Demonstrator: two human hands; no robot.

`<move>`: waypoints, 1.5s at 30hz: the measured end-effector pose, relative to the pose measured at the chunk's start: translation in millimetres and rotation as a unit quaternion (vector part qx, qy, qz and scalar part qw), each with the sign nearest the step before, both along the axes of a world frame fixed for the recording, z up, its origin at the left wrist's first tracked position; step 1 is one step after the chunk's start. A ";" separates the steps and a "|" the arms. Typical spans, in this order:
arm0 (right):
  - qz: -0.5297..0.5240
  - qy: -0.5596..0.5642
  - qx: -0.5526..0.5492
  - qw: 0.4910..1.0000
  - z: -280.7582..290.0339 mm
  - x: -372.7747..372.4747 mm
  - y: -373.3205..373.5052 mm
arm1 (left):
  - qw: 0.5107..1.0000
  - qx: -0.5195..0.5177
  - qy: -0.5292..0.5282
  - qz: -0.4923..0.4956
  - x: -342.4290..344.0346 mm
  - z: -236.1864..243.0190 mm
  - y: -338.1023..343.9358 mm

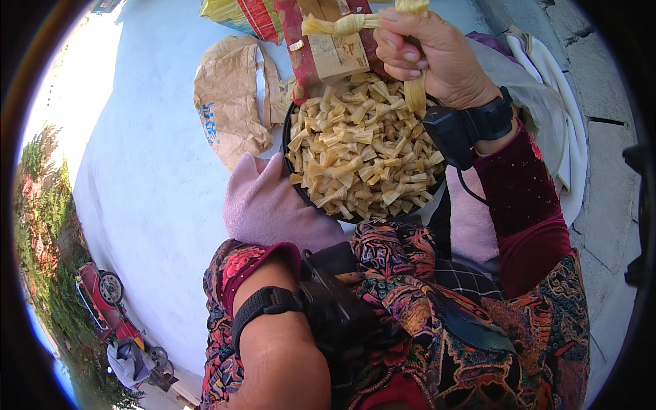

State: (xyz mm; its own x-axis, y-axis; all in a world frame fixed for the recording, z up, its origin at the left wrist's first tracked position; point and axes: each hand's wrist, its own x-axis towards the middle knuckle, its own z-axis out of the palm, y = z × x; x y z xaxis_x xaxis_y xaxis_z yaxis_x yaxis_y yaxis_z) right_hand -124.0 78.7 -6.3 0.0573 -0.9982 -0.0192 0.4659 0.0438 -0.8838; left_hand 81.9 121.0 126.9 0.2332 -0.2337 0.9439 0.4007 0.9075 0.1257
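My right hand (437,51) is raised above the far right of a round black tub (288,147), its fingers closed round a pale yellow knotted strip (342,26). One end sticks out left, and another length hangs below the fist. Below it, the tub is heaped with short knotted pieces (365,147) of the same pale material. My left hand (287,376) is bent back close at the lower edge, beyond its black wrist strap. Its fingers lie outside the picture, so what they hold is hidden.
A worn wooden block with red sides (338,58) stands at the tub's far edge. Left of it lies a crumpled brown paper sack (229,99); a colourful woven bag (246,17) is behind. Pink cloth (266,201) flanks the tub. A red vehicle (102,301) stands far left.
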 end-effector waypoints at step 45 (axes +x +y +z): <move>-0.173 0.489 -0.068 0.852 -36.8 11.2 -43.6 | 0.737 0.350 -0.573 0.075 -30.4 -168.7 -154.9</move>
